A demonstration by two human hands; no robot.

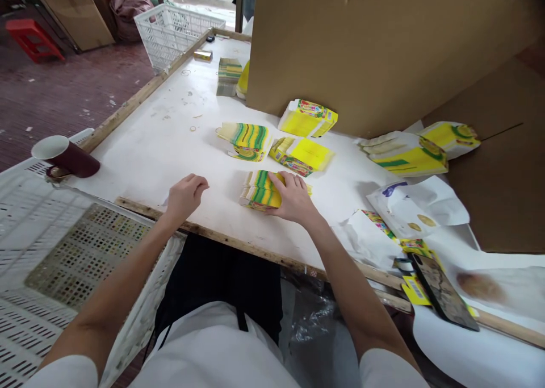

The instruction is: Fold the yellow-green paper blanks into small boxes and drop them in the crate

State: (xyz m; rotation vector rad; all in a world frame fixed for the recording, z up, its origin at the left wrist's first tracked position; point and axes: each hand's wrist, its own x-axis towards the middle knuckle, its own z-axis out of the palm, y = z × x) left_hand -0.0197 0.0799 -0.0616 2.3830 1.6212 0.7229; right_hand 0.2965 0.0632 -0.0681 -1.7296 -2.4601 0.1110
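Observation:
My right hand (292, 196) grips a bundle of flat yellow and green printed cartons (256, 189), thumb on the near left side and fingers over the top. The bundle lies on the white tabletop near its front edge. To its left, my left hand (186, 196) hovers just above the table, fingers curled together; whatever may be inside them is hidden. Just beyond the gripped bundle lie two more carton bundles, a striped one (249, 141) and a mostly yellow one (304, 155). Another yellow bundle (309, 118) leans by the cardboard panel.
A large cardboard panel (340, 47) stands along the back. More cartons (409, 152), a white plastic bag (421, 206) and a phone (445, 291) are at right. A dark red mug (76, 158) lies tipped at the left edge. White crates (174, 30) flank the table's left side.

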